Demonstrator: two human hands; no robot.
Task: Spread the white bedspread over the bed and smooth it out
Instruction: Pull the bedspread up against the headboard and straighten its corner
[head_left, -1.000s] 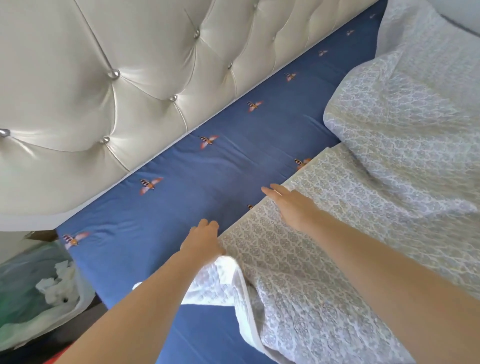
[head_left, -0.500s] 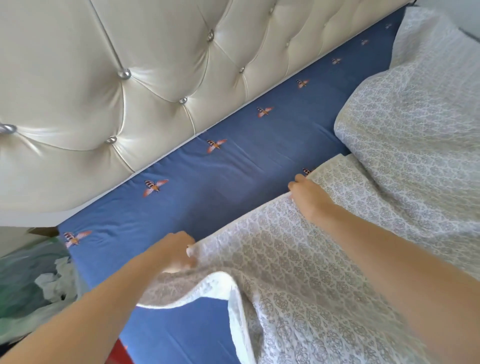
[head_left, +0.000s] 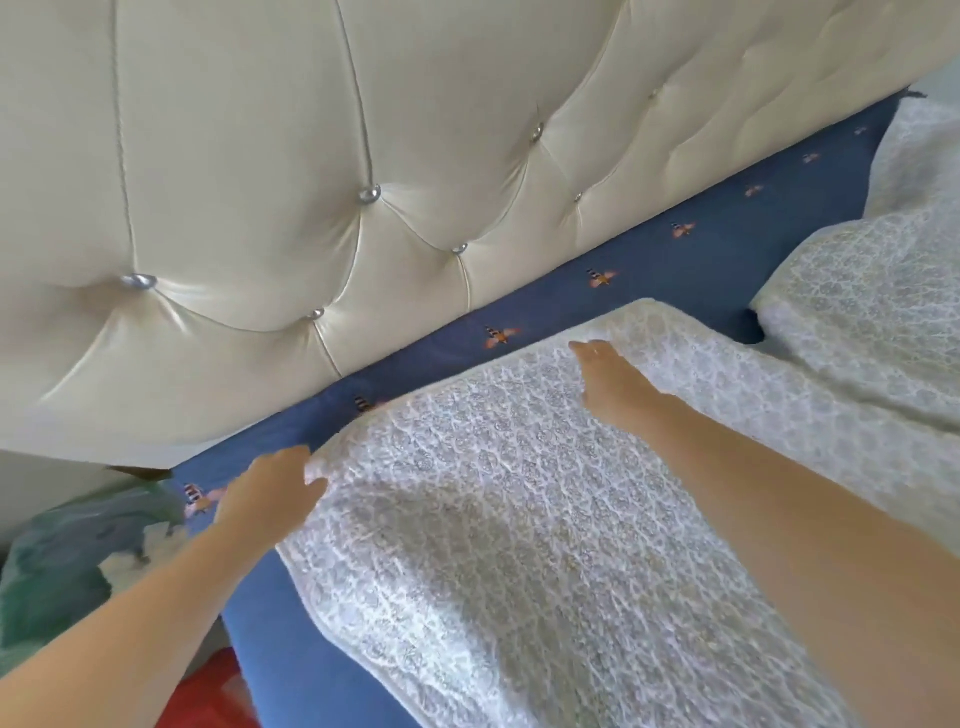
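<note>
The white patterned bedspread (head_left: 519, 519) lies over the lower right of the bed, its top edge close to the headboard. A blue sheet with bee prints (head_left: 701, 265) shows as a narrow strip along the headboard and at the bed's left side. My left hand (head_left: 270, 491) grips the bedspread's near top corner. My right hand (head_left: 608, 376) holds the top edge farther right, fingers curled into the cloth. A bunched part of the bedspread (head_left: 872, 312) lies at the far right.
A cream tufted headboard (head_left: 311, 182) with silver buttons fills the upper frame. Left of the bed lie a greenish bag (head_left: 57, 577) with white stuff and something red (head_left: 208, 691) on the floor.
Both hands have pulled the bedspread's top edge up toward the headboard. Much less blue sheet shows now, and the folded-under corner has straightened out.
</note>
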